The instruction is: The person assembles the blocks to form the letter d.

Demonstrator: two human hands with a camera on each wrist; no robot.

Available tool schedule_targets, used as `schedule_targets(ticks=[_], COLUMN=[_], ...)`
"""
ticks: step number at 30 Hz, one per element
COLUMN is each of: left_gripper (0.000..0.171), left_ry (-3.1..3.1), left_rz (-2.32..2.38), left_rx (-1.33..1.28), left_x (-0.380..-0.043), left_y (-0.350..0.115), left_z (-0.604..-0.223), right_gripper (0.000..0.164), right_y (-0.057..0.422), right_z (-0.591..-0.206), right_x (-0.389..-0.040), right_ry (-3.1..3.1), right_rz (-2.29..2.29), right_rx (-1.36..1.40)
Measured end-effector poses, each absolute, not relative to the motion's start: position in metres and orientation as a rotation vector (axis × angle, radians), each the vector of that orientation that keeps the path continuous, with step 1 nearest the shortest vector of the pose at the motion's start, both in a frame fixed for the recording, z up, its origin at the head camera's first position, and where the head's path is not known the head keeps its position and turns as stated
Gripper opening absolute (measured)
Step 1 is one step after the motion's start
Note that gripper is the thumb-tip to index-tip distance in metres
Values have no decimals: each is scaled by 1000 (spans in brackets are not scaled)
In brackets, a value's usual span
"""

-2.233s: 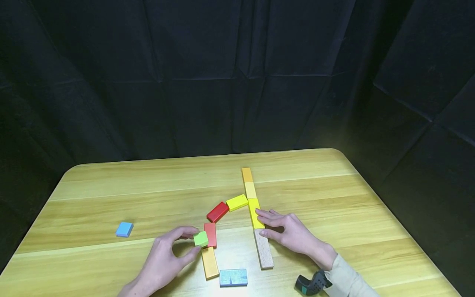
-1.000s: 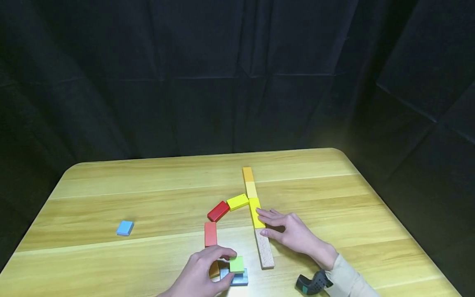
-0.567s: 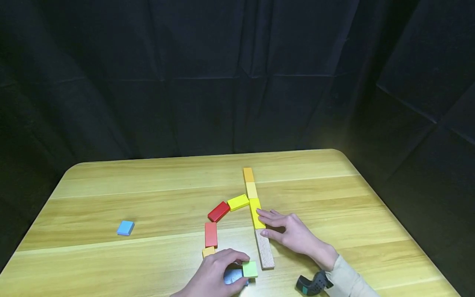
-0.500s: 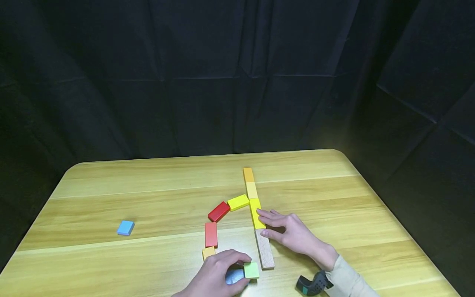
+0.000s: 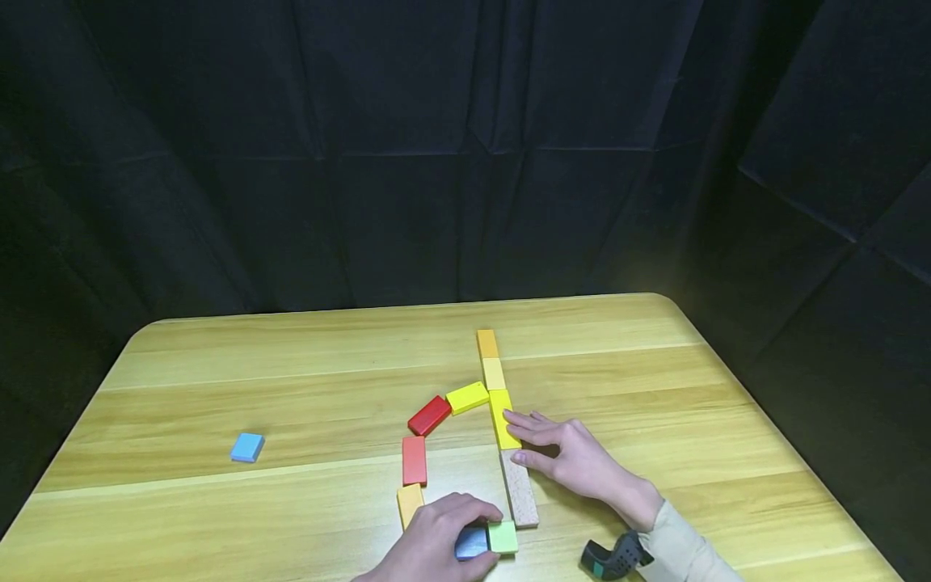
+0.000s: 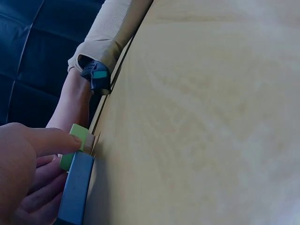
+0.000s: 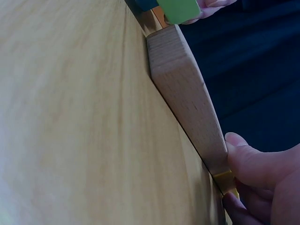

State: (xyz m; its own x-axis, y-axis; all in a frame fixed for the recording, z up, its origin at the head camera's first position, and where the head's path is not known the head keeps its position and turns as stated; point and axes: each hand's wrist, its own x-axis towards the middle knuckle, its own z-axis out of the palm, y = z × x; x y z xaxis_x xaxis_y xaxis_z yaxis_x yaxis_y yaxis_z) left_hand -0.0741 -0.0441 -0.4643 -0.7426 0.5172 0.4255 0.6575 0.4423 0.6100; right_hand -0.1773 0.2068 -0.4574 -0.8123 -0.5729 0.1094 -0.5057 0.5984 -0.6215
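Note:
My left hand point(image 5: 436, 537) pinches a small green block point(image 5: 503, 537) between thumb and fingers. The green block is at the right end of a blue block point(image 5: 471, 543), partly covered by that hand; in the left wrist view the two look close together. Just right and behind lies a long pale speckled block point(image 5: 519, 495). My right hand point(image 5: 575, 457) rests with extended fingers on a long yellow block point(image 5: 499, 404), its thumb by the pale block's far end. The right wrist view shows that thumb point(image 7: 248, 159) touching the pale block.
Beyond the yellow block, a cream block point(image 5: 493, 373) and an orange block point(image 5: 486, 343) continue the row. Curving left are a short yellow block point(image 5: 467, 397), a red one point(image 5: 429, 415), a coral one point(image 5: 414, 461) and a tan one point(image 5: 410, 503). A light blue block point(image 5: 247, 447) lies far left.
My left hand has carried the green block from beside the coral block toward me and to the right, over the blue block, down to its right end. The right hand stays in place.

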Motion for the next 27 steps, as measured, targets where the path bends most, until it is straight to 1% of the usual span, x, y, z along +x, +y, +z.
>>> schedule_targets(ticks=[12,20,27], left_gripper=[30,33,31], left_ry=[-2568,-2509,-2549], left_rz=[-1072,-966,-966], left_rx=[-1097,-1116,-1125], left_x=[-74,-74,-74], left_y=[-43,-42,-43], left_z=[-467,-470,-469], right_gripper=[50,50,50], right_y=[208,208,207], right_z=[-460,-460,-460], right_x=[-178,-178,-178], right_ry=[2734,2738,2725], right_rz=[-998,-992,-1001], right_rx=[-930,-933,-927])
